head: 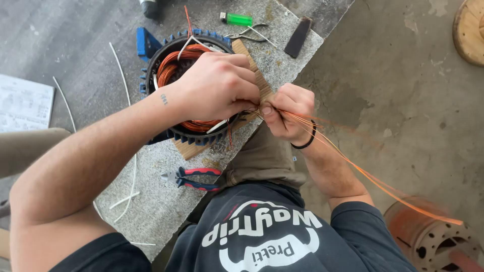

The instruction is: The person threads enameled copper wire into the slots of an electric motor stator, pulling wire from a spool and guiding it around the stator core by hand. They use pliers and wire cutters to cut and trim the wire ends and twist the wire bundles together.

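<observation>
My left hand (219,85) rests over a round motor stator (174,53) with a black toothed ring and orange copper windings, its fingers pinching a bundle of copper wires (353,163) at the stator's right rim. My right hand (287,112) pinches the same strands right beside it. The strands run down to the right toward a reddish spool (428,236). The stator sits on a wooden board (189,148) on a grey stone slab (151,201).
Red-handled pliers (194,178) lie on the slab near me. A green lighter (237,19), small scissors (247,32) and a dark flat bar (298,36) lie at the far end. White sleeving strips (121,70) and a paper sheet (22,103) are at left. Concrete floor lies at right.
</observation>
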